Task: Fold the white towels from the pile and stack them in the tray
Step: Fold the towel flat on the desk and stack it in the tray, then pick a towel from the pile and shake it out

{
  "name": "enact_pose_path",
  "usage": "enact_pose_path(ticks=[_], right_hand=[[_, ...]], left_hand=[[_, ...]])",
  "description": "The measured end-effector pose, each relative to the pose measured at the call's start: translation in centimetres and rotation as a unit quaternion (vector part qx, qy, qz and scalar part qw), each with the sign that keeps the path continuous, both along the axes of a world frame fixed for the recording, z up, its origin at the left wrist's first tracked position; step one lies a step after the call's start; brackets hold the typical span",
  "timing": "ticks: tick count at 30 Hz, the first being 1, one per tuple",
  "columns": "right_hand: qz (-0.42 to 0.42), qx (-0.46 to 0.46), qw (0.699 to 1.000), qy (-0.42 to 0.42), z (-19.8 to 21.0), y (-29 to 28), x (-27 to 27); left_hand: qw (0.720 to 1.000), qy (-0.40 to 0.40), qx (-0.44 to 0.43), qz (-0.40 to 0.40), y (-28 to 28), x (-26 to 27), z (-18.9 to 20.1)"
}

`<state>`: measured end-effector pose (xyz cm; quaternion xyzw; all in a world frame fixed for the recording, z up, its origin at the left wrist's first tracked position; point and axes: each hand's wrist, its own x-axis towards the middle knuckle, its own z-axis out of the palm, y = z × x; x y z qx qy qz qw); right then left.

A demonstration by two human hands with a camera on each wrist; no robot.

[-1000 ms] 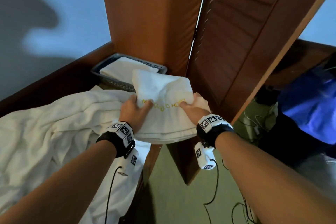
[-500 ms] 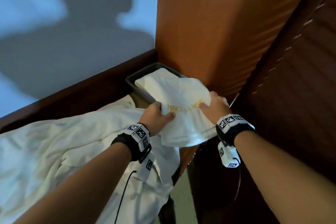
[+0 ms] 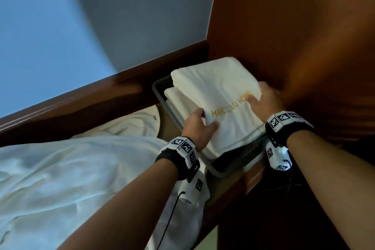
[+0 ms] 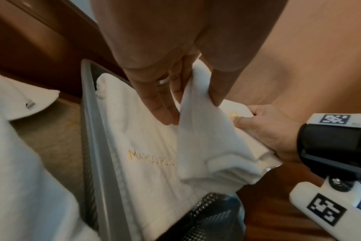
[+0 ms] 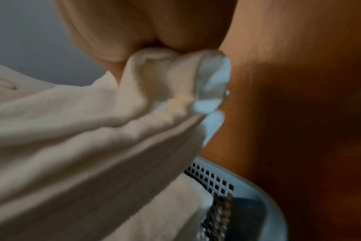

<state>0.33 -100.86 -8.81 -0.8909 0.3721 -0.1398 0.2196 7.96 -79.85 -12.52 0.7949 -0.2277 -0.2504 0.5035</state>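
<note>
Room: a pale blue-grey wall (image 3: 60,26) is standing behind a dark wooden ledge (image 3: 81,105), with a tall wooden panel (image 3: 294,36) rising at the right.
Pile: loose white towels (image 3: 71,178) are lying rumpled across the left, just beside the tray.
Tray: a grey mesh tray (image 3: 215,170) is sitting in the corner against the wooden panel, already holding one folded towel (image 4: 134,163) with gold lettering.
Held towel: a folded white towel (image 3: 219,97) with gold lettering is hanging over the tray, above the one already in it; whether it is touching that one is unclear.
Left hand: the left hand (image 3: 197,130) is pinching the towel's left edge, thumb on top and fingers (image 4: 155,101) underneath.
Right hand: the right hand (image 3: 265,101) is gripping the right edge, thumb lying across the lettering and fingers curling under the folds.
</note>
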Motion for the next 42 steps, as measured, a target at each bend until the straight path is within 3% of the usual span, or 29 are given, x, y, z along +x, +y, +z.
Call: enact_pose_path(ticks=[6, 10, 14, 16, 18, 21, 23, 25, 27, 33, 42], right_hand=[[0.034, 0.057, 0.998, 0.009, -3.8, -2.8, 4.3], [0.022, 0.099, 0.988, 0.118, -7.5, -3.5, 4.6], [-0.007, 0.077, 0.992, 0.098, -7.6, -4.2, 5.1], [-0.007, 0.024, 0.996, 0.083, -7.6, -4.3, 5.1], [0.017, -0.067, 0.994, 0.088, -7.7, -3.4, 4.6], [0.111, -0.158, 0.977, 0.095, -8.3, -0.4, 3.7], [0.155, -0.136, 0.966, 0.154, -8.9, 1.3, 3.2], [0.147, -0.063, 0.955, 0.248, -9.6, 1.6, 2.9], [0.134, -0.001, 0.942, 0.309, -10.2, 1.0, 2.7], [0.169, 0.028, 0.916, 0.364, -10.9, -0.9, 2.5], [0.184, 0.011, 0.889, 0.420, -10.1, 0.9, 1.0]], left_hand=[[0.995, 0.052, 0.018, 0.079, -2.2, 2.2, -4.3], [0.984, 0.131, 0.096, 0.077, -2.2, 2.3, -7.5], [0.984, 0.132, 0.113, 0.047, -2.0, 3.4, -7.1], [0.985, 0.061, 0.160, 0.034, -1.8, 4.4, -6.1], [0.972, -0.101, 0.204, 0.051, -1.3, 5.8, -4.6], [0.912, -0.347, 0.220, 0.007, -1.0, 8.7, -2.7], [0.862, -0.395, 0.301, -0.097, -1.3, 11.3, -2.7], [0.829, -0.375, 0.378, -0.174, -1.6, 13.6, -3.4], [0.816, -0.339, 0.418, -0.209, -1.8, 14.9, -4.4], [0.832, -0.276, 0.430, -0.216, -1.9, 14.6, -7.2], [0.831, -0.257, 0.435, -0.234, -1.0, 14.6, -5.9]])
